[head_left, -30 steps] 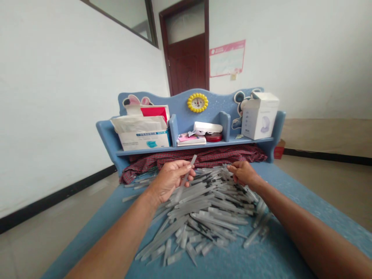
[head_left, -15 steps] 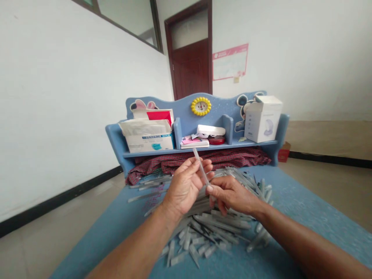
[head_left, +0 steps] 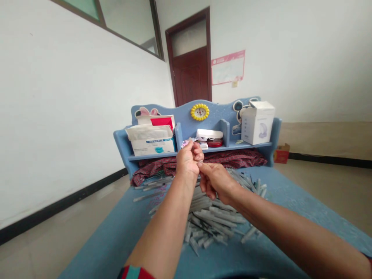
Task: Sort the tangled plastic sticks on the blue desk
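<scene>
My left hand (head_left: pixel 188 158) is closed, its fingers curled around a thin translucent plastic tube (head_left: pixel 200 162) that is mostly hidden by the hand. At the near end of that tube, my right hand (head_left: pixel 216 180) pinches with thumb and forefinger, its other fingers curled below. The two hands meet in front of the shelf. Beneath them, a heap of similar greyish plastic tubes (head_left: pixel 215 219) lies on the blue tabletop (head_left: pixel 279 217), with a few dark thin pieces among them.
A blue shelf (head_left: pixel 136 158) stands along the desk's back. It carries a mask box (head_left: pixel 154 146), a white carton (head_left: pixel 258 126) and a red round case (head_left: pixel 215 143). Checked cloth (head_left: pixel 241 155) is bunched beneath it. More tubes (head_left: pixel 148 197) lie at left.
My left hand has turned and curled further around the tube, hiding most of it. Both hands have moved up and slightly left, staying together. The camera view has shifted slightly.
</scene>
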Tool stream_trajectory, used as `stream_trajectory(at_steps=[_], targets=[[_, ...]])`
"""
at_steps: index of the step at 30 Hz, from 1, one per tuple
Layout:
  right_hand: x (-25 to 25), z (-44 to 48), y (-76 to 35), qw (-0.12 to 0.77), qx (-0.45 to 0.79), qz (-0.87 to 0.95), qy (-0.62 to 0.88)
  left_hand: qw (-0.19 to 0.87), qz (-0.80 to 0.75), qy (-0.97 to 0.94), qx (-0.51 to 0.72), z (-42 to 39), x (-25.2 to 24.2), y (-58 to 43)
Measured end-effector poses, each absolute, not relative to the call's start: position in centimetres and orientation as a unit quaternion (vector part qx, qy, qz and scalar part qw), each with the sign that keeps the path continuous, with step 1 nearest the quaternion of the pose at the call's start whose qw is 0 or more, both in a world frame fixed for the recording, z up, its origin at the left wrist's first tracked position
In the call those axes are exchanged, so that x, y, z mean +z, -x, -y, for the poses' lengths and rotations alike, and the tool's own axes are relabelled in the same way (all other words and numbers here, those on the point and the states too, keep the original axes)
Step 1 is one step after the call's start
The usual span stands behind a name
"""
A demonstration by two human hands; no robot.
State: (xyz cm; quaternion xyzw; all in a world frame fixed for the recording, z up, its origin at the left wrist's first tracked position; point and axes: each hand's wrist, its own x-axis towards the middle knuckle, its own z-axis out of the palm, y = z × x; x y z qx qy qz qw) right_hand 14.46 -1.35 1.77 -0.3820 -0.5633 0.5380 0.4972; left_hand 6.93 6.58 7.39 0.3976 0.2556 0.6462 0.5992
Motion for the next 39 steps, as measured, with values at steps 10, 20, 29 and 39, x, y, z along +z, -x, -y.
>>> stream_trajectory(at_steps=[10, 20, 29, 39], targets=[[-0.9, 1.6, -20.5, 0.371, 0.319, 0.677, 0.549, 0.331, -0.377, -0.702, 0.505, -6.1, 5.9, -0.8], [-4.3, -6.4, -26.0, 0.298, 0.215, 0.659, 0.656, 0.154, -0.408, -0.862, 0.258, -6.5, 0.3, -1.0], [-4.4, -6.3, -26.0, 0.295, 0.221, 0.662, 0.652, 0.098, -0.444, -0.864, 0.218, -7.4, 1.4, 0.4], [-5.8, -6.0, -26.5, 0.351, 0.238, 0.629, 0.651, -0.003, -0.578, -0.805, 0.137, -12.0, -0.7, 8.8]])
